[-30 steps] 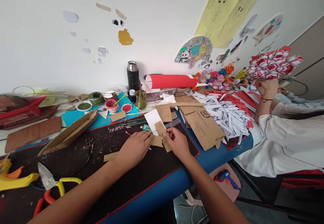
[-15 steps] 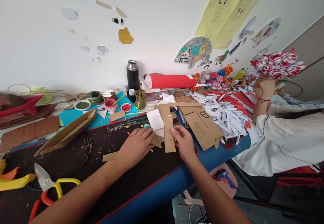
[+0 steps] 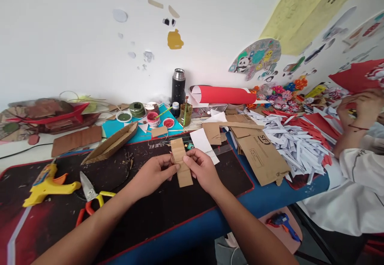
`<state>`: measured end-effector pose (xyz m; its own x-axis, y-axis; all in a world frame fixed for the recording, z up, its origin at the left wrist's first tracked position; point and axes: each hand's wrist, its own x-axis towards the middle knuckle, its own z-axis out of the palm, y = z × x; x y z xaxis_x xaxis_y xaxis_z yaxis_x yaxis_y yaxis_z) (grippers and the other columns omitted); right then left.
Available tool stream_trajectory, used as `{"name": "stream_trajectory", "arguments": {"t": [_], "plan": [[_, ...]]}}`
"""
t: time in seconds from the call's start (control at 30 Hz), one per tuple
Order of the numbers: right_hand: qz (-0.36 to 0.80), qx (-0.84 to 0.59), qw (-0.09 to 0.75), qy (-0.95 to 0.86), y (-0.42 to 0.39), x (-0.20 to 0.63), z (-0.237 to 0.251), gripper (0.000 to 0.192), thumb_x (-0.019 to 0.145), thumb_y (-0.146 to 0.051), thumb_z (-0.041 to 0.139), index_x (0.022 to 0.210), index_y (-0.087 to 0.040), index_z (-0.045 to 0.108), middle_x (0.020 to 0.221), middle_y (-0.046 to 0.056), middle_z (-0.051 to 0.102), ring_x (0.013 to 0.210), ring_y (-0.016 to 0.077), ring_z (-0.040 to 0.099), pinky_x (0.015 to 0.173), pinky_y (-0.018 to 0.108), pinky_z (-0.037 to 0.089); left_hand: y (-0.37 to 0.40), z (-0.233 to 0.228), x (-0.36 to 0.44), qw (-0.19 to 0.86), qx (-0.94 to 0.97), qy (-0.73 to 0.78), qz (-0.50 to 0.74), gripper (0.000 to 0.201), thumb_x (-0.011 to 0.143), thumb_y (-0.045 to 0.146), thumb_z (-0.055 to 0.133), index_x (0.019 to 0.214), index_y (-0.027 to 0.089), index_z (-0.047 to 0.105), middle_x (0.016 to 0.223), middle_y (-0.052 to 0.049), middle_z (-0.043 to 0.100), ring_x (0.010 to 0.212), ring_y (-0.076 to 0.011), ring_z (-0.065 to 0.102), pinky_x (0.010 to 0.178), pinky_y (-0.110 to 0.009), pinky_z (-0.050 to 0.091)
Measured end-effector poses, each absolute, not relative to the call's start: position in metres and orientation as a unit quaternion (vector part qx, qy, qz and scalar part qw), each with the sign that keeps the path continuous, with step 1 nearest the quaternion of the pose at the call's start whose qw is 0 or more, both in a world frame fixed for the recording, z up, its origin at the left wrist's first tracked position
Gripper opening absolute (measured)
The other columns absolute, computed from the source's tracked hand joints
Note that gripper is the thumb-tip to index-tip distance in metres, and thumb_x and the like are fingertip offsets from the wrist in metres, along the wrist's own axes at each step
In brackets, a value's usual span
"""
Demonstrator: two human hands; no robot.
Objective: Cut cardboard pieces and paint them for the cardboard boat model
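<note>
Holding: a cardboard strip [image 3: 181,162] is pinched between both hands, raised just above the black cutting mat [image 3: 135,201].
Left hand [image 3: 153,174]: closed on the strip's left edge, thumb and fingertips meeting at about mid-length.
Right hand [image 3: 202,169]: closed on the right edge, directly opposite the left.
Strip: upright and slightly tilted, plain brown; faint cross-creases appear to be present, though this cannot be told for certain.
Step in hand: judged to be inspection or folding of the strip, since it is gripped from both sides and lifted clear of the mat.
Next move: judged to call for a firm two-sided pinch and the strip kept square, so that any bend runs straight across its width.
Mat, near left: yellow glue gun [image 3: 49,183] and scissors [image 3: 90,197] are lying well apart from the hands.
Mat, far edge: a cardboard boat hull [image 3: 111,147] is lying to the left; white paper [image 3: 204,144] and a ruler [image 3: 220,150] are just beyond the strip.
Worktop [image 3: 270,193], right: flattened carton pieces [image 3: 261,155], then a heap of white and red paper folds [image 3: 297,145].
Worktop, back: paint pots [image 3: 153,118], dark flask [image 3: 178,86], red roll [image 3: 223,94].
Far right: another person's hand [image 3: 360,107] and white sleeve [image 3: 354,193] are seen.
</note>
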<state>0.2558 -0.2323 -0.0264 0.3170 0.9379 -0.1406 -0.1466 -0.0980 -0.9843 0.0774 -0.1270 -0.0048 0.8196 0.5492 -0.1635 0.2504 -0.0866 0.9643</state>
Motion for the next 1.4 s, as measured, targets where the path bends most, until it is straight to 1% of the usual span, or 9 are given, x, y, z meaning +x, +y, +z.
{"name": "stream_trajectory", "arguments": {"t": [0.13,0.27,0.5,0.7,0.9,1.03,1.13,1.27,1.4], "plan": [[0.502,-0.536,0.570,-0.370,-0.222,0.243,-0.026,0.050,0.092,-0.071,0.076,0.100,-0.022,0.069,0.060,-0.009,0.050,0.046,0.0096,0.039,0.046,0.024,0.032,-0.118,-0.004,0.057,0.642,0.636,0.353,0.240,0.048,0.089,0.066,0.077,0.081,0.022,0.060,0.063,0.003,0.065,0.058,-0.0141,0.057,0.060,-0.027,0.046],[0.503,-0.529,0.564,-0.386,-0.214,0.233,-0.027,0.053,0.093,-0.072,0.075,0.099,-0.020,0.068,0.061,-0.009,0.049,0.048,0.0096,0.038,0.046,0.024,0.031,-0.111,-0.004,0.043,0.657,0.562,0.384,0.324,0.050,0.086,0.065,0.083,0.079,0.021,0.060,0.066,-0.001,0.072,0.058,-0.0151,0.062,0.059,-0.027,0.048],[0.473,-0.548,0.558,-0.406,-0.194,0.221,-0.029,0.043,0.098,-0.064,0.072,0.089,-0.022,0.065,0.057,-0.009,0.046,0.048,0.0107,0.039,0.048,0.025,0.030,-0.106,-0.011,0.032,0.677,0.540,0.394,0.307,0.050,0.082,0.066,0.086,0.084,0.019,0.069,0.068,-0.006,0.077,0.059,-0.0186,0.068,0.057,-0.028,0.051],[0.454,-0.580,0.507,-0.448,-0.192,0.224,-0.025,0.035,0.097,-0.054,0.073,0.088,-0.020,0.070,0.060,-0.008,0.047,0.049,0.0103,0.038,0.047,0.025,0.028,-0.091,0.000,0.012,0.616,0.647,0.394,0.216,0.063,0.086,0.079,0.074,0.073,0.018,0.078,0.069,-0.011,0.078,0.060,-0.0211,0.068,0.058,-0.031,0.053],[0.545,-0.515,0.525,-0.403,-0.190,0.215,-0.029,0.042,0.094,-0.061,0.075,0.083,-0.022,0.064,0.049,-0.012,0.039,0.041,0.0092,0.034,0.045,0.025,0.027,-0.092,-0.002,0.007,0.627,0.653,0.367,0.216,0.059,0.085,0.075,0.077,0.066,0.020,0.075,0.063,-0.008,0.074,0.057,-0.0195,0.065,0.057,-0.029,0.053],[0.531,-0.527,0.540,-0.385,-0.192,0.210,-0.034,0.044,0.096,-0.064,0.072,0.090,-0.020,0.070,0.048,-0.011,0.042,0.042,0.0097,0.037,0.046,0.024,0.030,-0.091,-0.006,0.005,0.589,0.649,0.404,0.263,0.059,0.088,0.072,0.076,0.062,0.019,0.073,0.061,-0.008,0.071,0.056,-0.0183,0.063,0.057,-0.028,0.053],[0.529,-0.548,0.508,-0.402,-0.205,0.209,-0.037,0.046,0.100,-0.064,0.067,0.095,-0.019,0.074,0.051,-0.009,0.049,0.044,0.0102,0.040,0.047,0.024,0.032,-0.088,-0.010,-0.001,0.562,0.604,0.456,0.333,0.057,0.089,0.071,0.076,0.065,0.019,0.073,0.063,-0.008,0.071,0.059,-0.0191,0.066,0.057,-0.027,0.054],[0.552,-0.567,0.426,-0.438,-0.227,0.211,-0.042,0.046,0.102,-0.062,0.064,0.099,-0.018,0.077,0.056,-0.006,0.054,0.047,0.0111,0.045,0.051,0.025,0.036,-0.084,-0.013,-0.005,0.594,0.503,0.455,0.432,0.051,0.076,0.066,0.090,0.084,0.018,0.075,0.068,-0.005,0.073,0.060,-0.0202,0.068,0.053,-0.028,0.055],[0.506,-0.611,0.370,-0.484,-0.235,0.225,-0.048,0.042,0.104,-0.057,0.062,0.102,-0.019,0.079,0.059,-0.005,0.056,0.052,0.0135,0.050,0.054,0.026,0.038,-0.083,-0.008,-0.011,0.598,0.474,0.453,0.460,0.049,0.075,0.061,0.093,0.082,0.016,0.073,0.067,-0.005,0.072,0.059,-0.0201,0.068,0.053,-0.028,0.056]]}}
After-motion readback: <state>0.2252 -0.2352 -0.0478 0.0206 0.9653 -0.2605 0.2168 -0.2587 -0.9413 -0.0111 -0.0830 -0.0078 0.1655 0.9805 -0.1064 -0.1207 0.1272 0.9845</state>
